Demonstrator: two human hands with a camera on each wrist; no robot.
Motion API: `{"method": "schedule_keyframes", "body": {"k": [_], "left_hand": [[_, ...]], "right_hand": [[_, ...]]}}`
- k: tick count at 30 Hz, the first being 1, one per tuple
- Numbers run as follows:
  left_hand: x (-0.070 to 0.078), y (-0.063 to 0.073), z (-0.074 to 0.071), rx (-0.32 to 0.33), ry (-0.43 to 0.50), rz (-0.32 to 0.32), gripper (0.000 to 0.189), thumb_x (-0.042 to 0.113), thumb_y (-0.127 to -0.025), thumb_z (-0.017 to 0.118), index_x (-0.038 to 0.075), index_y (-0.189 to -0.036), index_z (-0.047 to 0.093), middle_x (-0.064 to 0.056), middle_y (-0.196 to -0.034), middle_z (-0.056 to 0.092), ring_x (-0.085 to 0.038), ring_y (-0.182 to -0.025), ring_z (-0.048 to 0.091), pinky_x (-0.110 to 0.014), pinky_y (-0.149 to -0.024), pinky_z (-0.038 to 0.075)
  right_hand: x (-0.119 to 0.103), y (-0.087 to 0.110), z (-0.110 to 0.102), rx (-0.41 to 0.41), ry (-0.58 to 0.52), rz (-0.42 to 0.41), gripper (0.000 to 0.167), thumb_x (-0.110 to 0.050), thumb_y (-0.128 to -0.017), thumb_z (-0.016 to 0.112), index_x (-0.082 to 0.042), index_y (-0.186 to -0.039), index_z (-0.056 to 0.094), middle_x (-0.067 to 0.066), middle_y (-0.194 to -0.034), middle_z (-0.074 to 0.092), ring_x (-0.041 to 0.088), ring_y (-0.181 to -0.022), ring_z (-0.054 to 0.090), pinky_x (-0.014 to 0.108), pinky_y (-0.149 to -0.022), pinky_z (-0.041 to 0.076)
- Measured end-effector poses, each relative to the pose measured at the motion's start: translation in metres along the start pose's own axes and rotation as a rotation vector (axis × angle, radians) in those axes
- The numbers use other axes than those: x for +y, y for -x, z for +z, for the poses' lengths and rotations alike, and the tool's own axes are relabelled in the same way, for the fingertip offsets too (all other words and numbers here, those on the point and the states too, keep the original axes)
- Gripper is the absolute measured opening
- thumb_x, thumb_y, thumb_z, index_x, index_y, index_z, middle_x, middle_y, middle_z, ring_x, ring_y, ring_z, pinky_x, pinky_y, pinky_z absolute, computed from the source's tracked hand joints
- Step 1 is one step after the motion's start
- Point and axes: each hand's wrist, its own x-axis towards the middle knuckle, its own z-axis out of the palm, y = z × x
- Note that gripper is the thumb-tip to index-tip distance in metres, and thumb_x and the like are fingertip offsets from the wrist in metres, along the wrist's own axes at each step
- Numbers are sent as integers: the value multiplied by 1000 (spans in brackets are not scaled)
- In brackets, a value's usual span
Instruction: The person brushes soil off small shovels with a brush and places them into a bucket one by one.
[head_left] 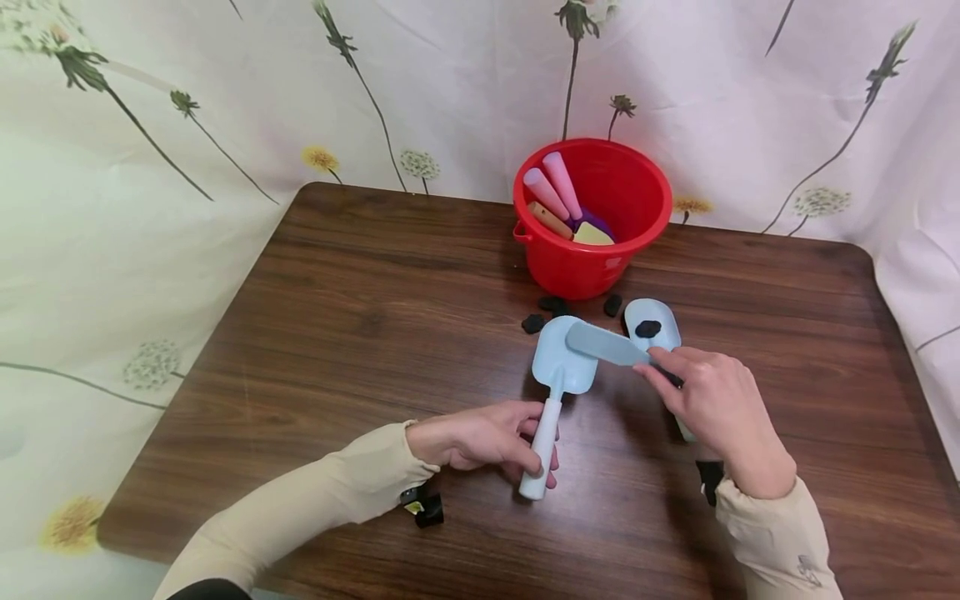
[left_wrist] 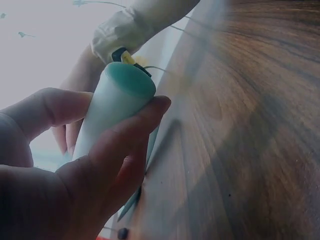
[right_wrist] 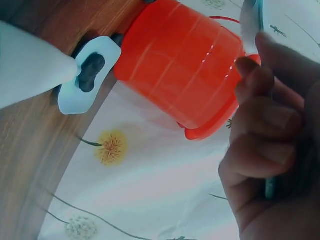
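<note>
My left hand [head_left: 491, 437] grips the pale handle [head_left: 546, 437] of a light blue toy shovel [head_left: 557, 354]. Its squarish blade points away from me over the table. With thumb and fingers my right hand [head_left: 716, 400] pinches a flat, pale blue blade-like tool [head_left: 607, 344], whose rounded tip overlaps the shovel's blade in the head view. Most of that tool's near end is hidden in the hand. Below and behind the right hand lies a light blue scoop [head_left: 643, 311] with a black stone-like piece [right_wrist: 92, 73] in it; its thick pale handle [right_wrist: 30, 65] shows in the right wrist view.
A red bucket [head_left: 577, 271] stands at the table's back edge, holding pink-handled tools [head_left: 551, 192], an orange handle [head_left: 550, 220] and a yellow piece [head_left: 592, 234]. Several black pieces [head_left: 533, 323] lie before it. A flowered cloth [head_left: 450, 83] hangs behind the wooden table [head_left: 360, 317].
</note>
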Motion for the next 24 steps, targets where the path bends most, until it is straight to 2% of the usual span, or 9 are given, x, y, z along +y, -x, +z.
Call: {"method": "schedule_keyframes", "body": {"k": [3, 6, 10, 13, 17, 19, 21, 22, 24], "left_hand": [[-1, 1, 1, -13, 7, -12, 45, -17, -79, 54, -6, -120, 39, -9, -93, 61, -22, -87, 70, -39, -78, 59], [-1, 0, 1, -20, 10, -18, 47, -16, -80, 53, -6, -123, 38, -9, -95, 61, -22, -88, 69, -39, -79, 59], [-1, -2, 1, -12, 10, -12, 48, -15, -80, 53, -8, -125, 36, -11, -96, 61, -22, -88, 69, -40, -80, 59], [0, -4, 0, 3, 9, -4, 46, -15, -80, 54, -7, -122, 37, -11, -96, 61, -22, -87, 69, -41, -79, 59], [2, -4, -2, 11, 7, 8, 43, -14, -81, 53, -5, -119, 38, -11, -97, 61, -22, -88, 70, -39, -78, 59], [4, -5, -2, 11, 0, 16, 43, -14, -81, 53, -6, -120, 37, -11, -97, 61, -22, -88, 70, -38, -78, 59], [5, -5, -4, 9, -12, 23, 44, -14, -80, 53, -5, -120, 37, -9, -96, 61, -22, -88, 70, -38, -77, 59], [6, -5, -4, 9, -22, 27, 44, -14, -80, 54, -6, -120, 37, -9, -97, 61, -21, -87, 70, -38, -77, 59], [6, -5, -6, 9, -34, 31, 44, -13, -80, 54, -5, -120, 38, -9, -97, 62, -21, -86, 70, -37, -77, 59]], "right_hand": [[1, -2, 2, 33, 43, -4, 62, -57, -98, 31, -10, -83, 69, -3, -54, 43, 10, -44, 35, 27, -39, 28], [2, -2, 4, 58, 59, 3, 61, -55, -99, 33, -9, -85, 70, -2, -55, 44, 11, -43, 35, 27, -37, 28], [4, -1, 5, 97, 36, 9, 45, -45, -99, 49, -7, -87, 69, 1, -55, 46, 12, -42, 35, 28, -37, 28], [6, -2, 4, 96, -12, -13, 44, -44, -98, 52, -5, -87, 70, 1, -56, 51, 12, -45, 41, 30, -39, 35], [4, -1, 2, 18, -155, -82, 52, -52, -96, 48, -8, -87, 74, -3, -64, 62, 6, -53, 51, 25, -51, 47], [2, -1, 2, -46, -217, -104, 35, -44, -92, 62, -11, -87, 75, -6, -68, 64, 2, -58, 53, 21, -56, 48], [0, 1, 2, -106, -259, -91, 18, -30, -84, 75, -13, -89, 75, -9, -72, 66, -1, -60, 52, 16, -58, 46], [-1, 1, 2, -140, -268, -73, 13, -22, -80, 78, -14, -89, 75, -10, -73, 65, -3, -61, 51, 13, -58, 45], [-1, 2, 3, -180, -272, -35, 18, -11, -73, 82, -14, -90, 75, -11, -73, 66, -3, -60, 49, 12, -58, 43]]}}
